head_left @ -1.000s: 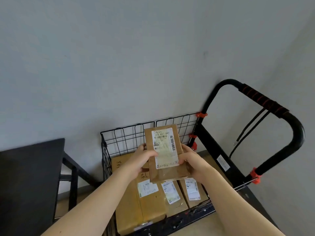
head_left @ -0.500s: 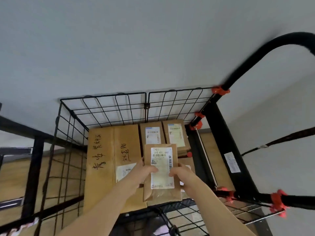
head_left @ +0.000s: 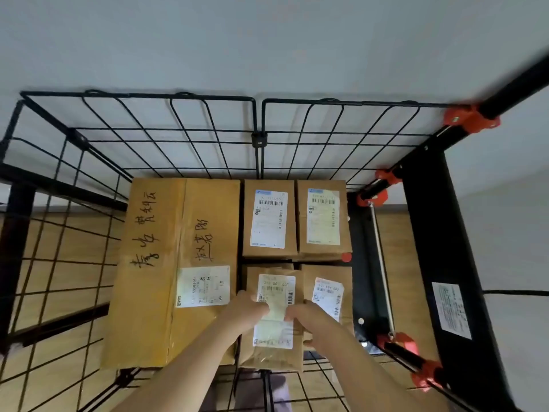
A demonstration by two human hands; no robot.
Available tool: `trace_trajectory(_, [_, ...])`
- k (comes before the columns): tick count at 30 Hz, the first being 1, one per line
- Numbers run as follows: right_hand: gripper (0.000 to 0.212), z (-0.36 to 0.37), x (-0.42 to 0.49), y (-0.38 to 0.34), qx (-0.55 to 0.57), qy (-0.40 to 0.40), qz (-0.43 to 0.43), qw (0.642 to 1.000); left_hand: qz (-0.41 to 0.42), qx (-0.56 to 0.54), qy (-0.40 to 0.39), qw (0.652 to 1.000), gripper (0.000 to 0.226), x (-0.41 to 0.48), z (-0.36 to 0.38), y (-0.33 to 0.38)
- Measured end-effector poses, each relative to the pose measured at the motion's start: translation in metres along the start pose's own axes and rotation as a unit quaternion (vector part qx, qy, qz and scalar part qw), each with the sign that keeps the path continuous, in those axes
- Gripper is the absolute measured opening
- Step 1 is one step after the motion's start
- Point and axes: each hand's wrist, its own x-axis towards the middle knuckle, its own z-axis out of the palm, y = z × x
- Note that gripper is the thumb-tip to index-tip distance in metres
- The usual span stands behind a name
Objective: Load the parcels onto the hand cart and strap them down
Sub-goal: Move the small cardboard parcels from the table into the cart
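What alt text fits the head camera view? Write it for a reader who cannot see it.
Two bare hands, left hand and right hand, set a small parcel into a wire-walled hand cart. It lies beside a large box and three other small parcels, all label-up.

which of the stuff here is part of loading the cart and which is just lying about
Part of the job:
- small parcel held by the left hand and right hand
- large box, already loaded
- three other small parcels
- cart's wire cage

Just there:
- wall
- wooden floor
- black frame on the left
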Motion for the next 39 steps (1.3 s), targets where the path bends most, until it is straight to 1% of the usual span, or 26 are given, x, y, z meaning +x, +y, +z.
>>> trace_trajectory(2, [0.044,0.001,0.008,-0.002,0.002,-0.007,-0.008,1.000,-0.003,0.016,0.010,1.000,0.048,0.005,0.002,0.001])
trace_trajectory(3, [0.047,0.002,0.012,-0.003,0.001,-0.008,-0.018,1.000,-0.003,0.024,0.017,1.000,0.051,0.006,0.003,0.002])
trace_trajectory(5, [0.054,0.004,0.020,-0.005,-0.001,-0.004,-0.024,1.000,-0.003,0.032,0.027,0.999,0.052,0.008,0.005,0.004])
trace_trajectory(8, [0.052,0.005,0.021,-0.009,-0.006,-0.005,-0.023,1.000,-0.017,0.028,0.032,0.999,0.053,0.009,0.004,0.007])
trace_trajectory(13, [0.062,0.004,0.022,-0.009,-0.016,-0.011,-0.040,0.999,-0.027,0.011,0.027,0.999,0.055,0.008,0.003,0.007])
trace_trajectory(17, [0.057,0.004,0.018,-0.010,-0.029,-0.006,-0.011,1.000,-0.027,0.015,0.024,0.999,0.055,0.005,0.001,0.007])
trace_trajectory(19, [0.054,0.004,0.016,-0.011,-0.036,0.002,-0.009,0.999,-0.020,0.013,0.027,0.999,0.050,0.003,0.000,0.009])
trace_trajectory(21, [0.056,0.003,0.011,-0.013,-0.043,0.014,-0.020,0.999,-0.007,0.017,0.036,0.999,0.030,-0.003,-0.002,0.012])
trace_trajectory(22, [0.057,0.002,0.006,-0.016,-0.050,0.020,-0.029,0.998,-0.002,0.030,0.044,0.999,0.018,-0.007,-0.003,0.013])
trace_trajectory(23, [0.057,0.001,-0.001,-0.019,-0.057,0.026,-0.038,0.997,0.003,0.046,0.049,0.998,0.010,-0.011,-0.006,0.013])
trace_trajectory(24, [0.057,0.000,-0.009,-0.022,-0.065,0.032,-0.047,0.996,0.010,0.061,0.053,0.997,0.014,-0.014,-0.010,0.013])
trace_trajectory(26, [0.056,-0.003,-0.024,-0.026,-0.088,0.054,-0.066,0.992,0.035,0.093,0.056,0.994,0.045,-0.021,-0.018,0.012])
trace_trajectory(27, [0.055,-0.004,-0.030,-0.027,-0.100,0.063,-0.071,0.990,0.045,0.113,0.060,0.991,0.053,-0.027,-0.023,0.012])
trace_trajectory(28, [0.055,-0.004,-0.036,-0.028,-0.115,0.070,-0.080,0.988,0.059,0.127,0.066,0.988,0.055,-0.036,-0.028,0.013])
trace_trajectory(30, [0.053,-0.002,-0.050,-0.031,-0.138,0.080,-0.101,0.982,0.080,0.139,0.073,0.984,0.050,-0.054,-0.039,0.013])
trace_trajectory(33, [0.049,-0.003,-0.063,-0.031,-0.181,0.093,-0.123,0.971,0.104,0.165,0.083,0.977,0.028,-0.078,-0.056,0.008])
trace_trajectory(36, [0.041,0.003,-0.098,-0.042,-0.227,0.112,-0.144,0.957,0.113,0.186,0.111,0.970,0.042,-0.105,-0.075,0.001])
trace_trajectory(39, [0.032,0.012,-0.140,-0.053,-0.294,0.127,-0.178,0.930,0.130,0.198,0.151,0.960,0.040,-0.135,-0.096,-0.007])
